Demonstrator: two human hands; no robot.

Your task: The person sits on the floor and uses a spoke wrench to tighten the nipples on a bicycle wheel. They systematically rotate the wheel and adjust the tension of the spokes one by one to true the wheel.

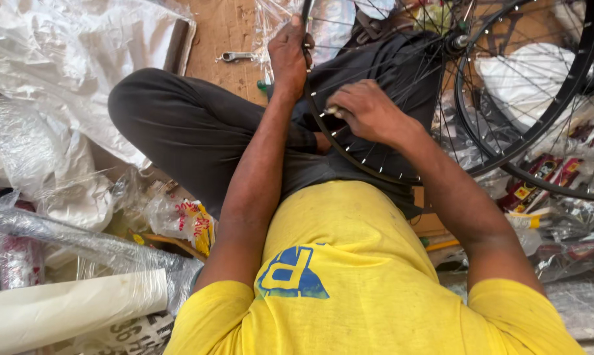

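Note:
A black bicycle wheel rim with thin silver spokes rests across my lap, over my dark trousers. My left hand grips the rim's left edge near the top of the view, fingers closed round it. My right hand sits at the rim's inner side, fingers pinched on a small pale part where a spoke meets the rim; what the part is cannot be told. The wheel's hub lies at the upper right.
A second black spoked wheel lies to the right. A silver spanner rests on the wooden board ahead. Crumpled clear plastic sheets and wrapped rolls fill the left. Small coloured packets lie at the right.

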